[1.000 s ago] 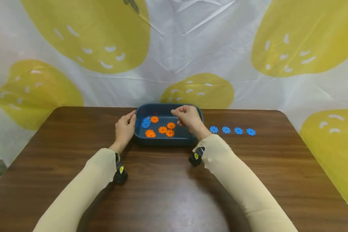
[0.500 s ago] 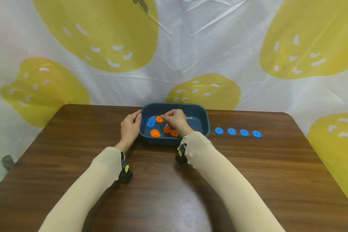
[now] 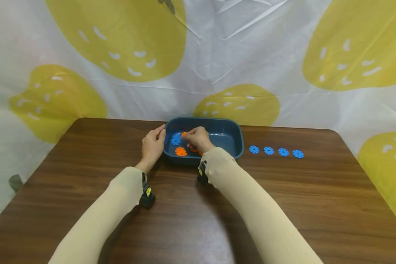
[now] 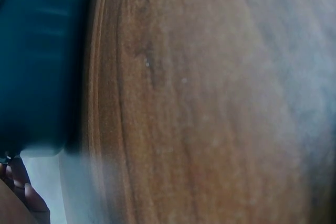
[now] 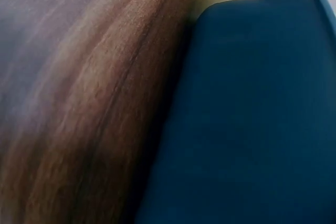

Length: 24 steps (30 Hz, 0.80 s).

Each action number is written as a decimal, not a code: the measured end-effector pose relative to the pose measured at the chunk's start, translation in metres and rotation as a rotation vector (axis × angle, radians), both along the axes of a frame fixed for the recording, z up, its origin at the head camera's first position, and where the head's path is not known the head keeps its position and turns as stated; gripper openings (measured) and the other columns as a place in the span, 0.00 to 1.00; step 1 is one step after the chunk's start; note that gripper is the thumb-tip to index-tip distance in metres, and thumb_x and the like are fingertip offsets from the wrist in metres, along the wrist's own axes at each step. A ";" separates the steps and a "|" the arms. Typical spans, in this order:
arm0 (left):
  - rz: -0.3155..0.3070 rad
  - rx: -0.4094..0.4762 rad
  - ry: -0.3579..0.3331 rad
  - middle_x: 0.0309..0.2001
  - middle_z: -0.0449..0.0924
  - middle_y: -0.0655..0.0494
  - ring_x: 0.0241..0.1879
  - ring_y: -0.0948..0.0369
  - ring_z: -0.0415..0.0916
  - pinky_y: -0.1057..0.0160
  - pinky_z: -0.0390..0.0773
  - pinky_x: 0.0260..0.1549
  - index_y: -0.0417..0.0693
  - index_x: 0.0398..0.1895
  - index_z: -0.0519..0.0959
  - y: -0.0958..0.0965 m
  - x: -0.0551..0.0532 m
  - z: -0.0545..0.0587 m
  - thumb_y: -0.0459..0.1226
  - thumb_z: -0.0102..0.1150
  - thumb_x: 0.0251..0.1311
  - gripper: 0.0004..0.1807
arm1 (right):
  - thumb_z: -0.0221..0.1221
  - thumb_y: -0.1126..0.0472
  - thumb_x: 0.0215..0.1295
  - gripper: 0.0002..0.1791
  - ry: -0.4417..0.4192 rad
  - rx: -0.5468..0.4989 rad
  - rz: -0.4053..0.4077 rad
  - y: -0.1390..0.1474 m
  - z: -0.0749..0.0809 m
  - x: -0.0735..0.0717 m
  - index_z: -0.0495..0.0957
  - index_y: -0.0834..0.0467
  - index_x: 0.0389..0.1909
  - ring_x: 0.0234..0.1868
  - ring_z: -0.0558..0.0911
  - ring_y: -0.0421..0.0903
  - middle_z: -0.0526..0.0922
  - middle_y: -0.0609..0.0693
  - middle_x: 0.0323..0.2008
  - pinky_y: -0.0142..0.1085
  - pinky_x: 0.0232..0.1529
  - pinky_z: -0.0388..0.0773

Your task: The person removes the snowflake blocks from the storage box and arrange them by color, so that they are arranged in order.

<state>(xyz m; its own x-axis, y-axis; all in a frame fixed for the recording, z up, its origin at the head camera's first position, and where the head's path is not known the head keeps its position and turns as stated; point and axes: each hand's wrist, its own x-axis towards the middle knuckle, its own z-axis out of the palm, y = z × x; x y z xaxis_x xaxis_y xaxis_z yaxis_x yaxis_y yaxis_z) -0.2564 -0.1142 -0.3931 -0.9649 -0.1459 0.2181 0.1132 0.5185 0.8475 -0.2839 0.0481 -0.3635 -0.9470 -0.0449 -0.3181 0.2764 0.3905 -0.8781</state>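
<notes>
A dark blue rectangular plastic tub (image 3: 226, 141) stands near the back of the table. My left hand (image 3: 153, 147) holds its left rim; in the left wrist view some of those fingers (image 4: 35, 199) show beside the tub's corner. My right hand (image 3: 199, 139) reaches inside the tub with fingers curled, its fingertips at an orange notched disc (image 3: 184, 134). Whether they pinch that disc is hidden. Left of the fingertips lie overlapping blue notched discs (image 3: 176, 139). Orange discs (image 3: 180, 151) lie near the front wall, and others are partly covered by my right hand.
Several blue notched discs (image 3: 268, 150) lie in a spaced row on the wooden table (image 3: 191, 220), right of the tub. A white cloth with yellow lemon-like shapes (image 3: 237, 104) hangs directly behind the table. The right wrist view mostly shows the tub's outer wall (image 5: 252, 108).
My right hand has moved left and down inside the tub, from its right half to the orange disc near the blue ones. My left hand stays at the rim. The head view has shifted slightly.
</notes>
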 end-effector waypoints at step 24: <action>0.002 -0.011 0.011 0.54 0.76 0.43 0.54 0.48 0.72 0.49 0.70 0.54 0.47 0.61 0.74 -0.001 0.002 0.001 0.42 0.45 0.70 0.20 | 0.67 0.63 0.55 0.07 -0.036 0.230 -0.008 -0.027 -0.002 -0.014 0.77 0.61 0.29 0.16 0.74 0.41 0.75 0.49 0.21 0.29 0.18 0.72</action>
